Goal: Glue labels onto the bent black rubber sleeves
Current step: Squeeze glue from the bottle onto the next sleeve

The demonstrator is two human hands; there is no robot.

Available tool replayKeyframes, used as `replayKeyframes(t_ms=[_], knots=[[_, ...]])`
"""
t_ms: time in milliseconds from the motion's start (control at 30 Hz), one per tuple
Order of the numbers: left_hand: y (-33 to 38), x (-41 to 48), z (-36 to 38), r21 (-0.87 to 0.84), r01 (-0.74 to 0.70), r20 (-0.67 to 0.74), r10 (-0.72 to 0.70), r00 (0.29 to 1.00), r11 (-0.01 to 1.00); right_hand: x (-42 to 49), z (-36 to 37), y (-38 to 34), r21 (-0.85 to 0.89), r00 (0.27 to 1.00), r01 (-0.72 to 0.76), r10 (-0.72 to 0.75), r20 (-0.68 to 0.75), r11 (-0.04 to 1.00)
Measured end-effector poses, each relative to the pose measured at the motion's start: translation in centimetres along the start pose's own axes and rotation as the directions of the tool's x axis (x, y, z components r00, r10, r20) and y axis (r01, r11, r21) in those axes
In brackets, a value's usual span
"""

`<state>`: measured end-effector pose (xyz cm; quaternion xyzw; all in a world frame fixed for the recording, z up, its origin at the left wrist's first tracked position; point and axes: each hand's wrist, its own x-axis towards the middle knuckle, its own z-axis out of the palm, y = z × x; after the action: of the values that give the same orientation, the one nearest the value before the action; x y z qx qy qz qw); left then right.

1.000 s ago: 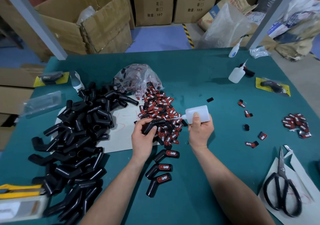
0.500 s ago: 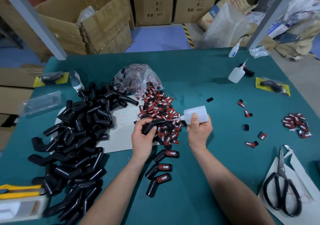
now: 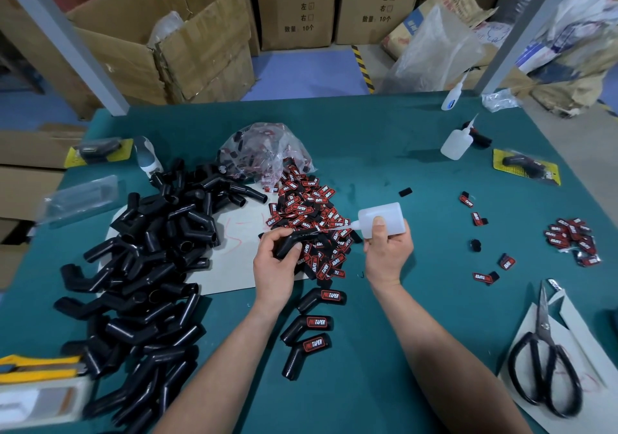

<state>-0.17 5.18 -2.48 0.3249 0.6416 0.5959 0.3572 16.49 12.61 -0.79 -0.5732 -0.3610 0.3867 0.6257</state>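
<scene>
The left hand's fingers (image 3: 275,235) and thumb curl round a bent black rubber sleeve (image 3: 291,241), gripping it near its elbow with the upper leg pointing right. The right hand's fingers wrap behind a translucent white plastic glue bottle (image 3: 384,217), with the thumb (image 3: 379,225) pressed on its front. The bottle lies on its side, and its thin nozzle reaches left to the upper leg of the held sleeve. I cannot tell whether the tip touches the rubber. Both the left hand (image 3: 272,268) and the right hand (image 3: 388,254) hover above a heap of red-and-black printed labels (image 3: 306,204), which spills from a crumpled clear plastic bag (image 3: 264,147) onto a pale cardboard sheet (image 3: 234,249). Just below the hands, three labelled black sleeves (image 3: 309,325) lie in a column on the teal table covering (image 3: 368,152). To the left, a large pile of unlabelled bent black sleeves (image 3: 143,266) covers part of the sheet. On the right side lie a few stray labels, a smaller cluster of labels (image 3: 572,238) and black-handled scissors (image 3: 545,366) on white paper. A second small glue bottle (image 3: 455,143) stands at the far side.
</scene>
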Motion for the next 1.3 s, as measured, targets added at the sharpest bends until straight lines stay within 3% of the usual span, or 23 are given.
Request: replayKeyframes(t_ms=[1300], knots=[[0.31,-0.1,0.07,-0.049,0.037,-0.018,-0.038,0.999,0.998,-0.1,0.0,-0.34,-0.001,1.0,0.008,-0.008,0.003,1.0]])
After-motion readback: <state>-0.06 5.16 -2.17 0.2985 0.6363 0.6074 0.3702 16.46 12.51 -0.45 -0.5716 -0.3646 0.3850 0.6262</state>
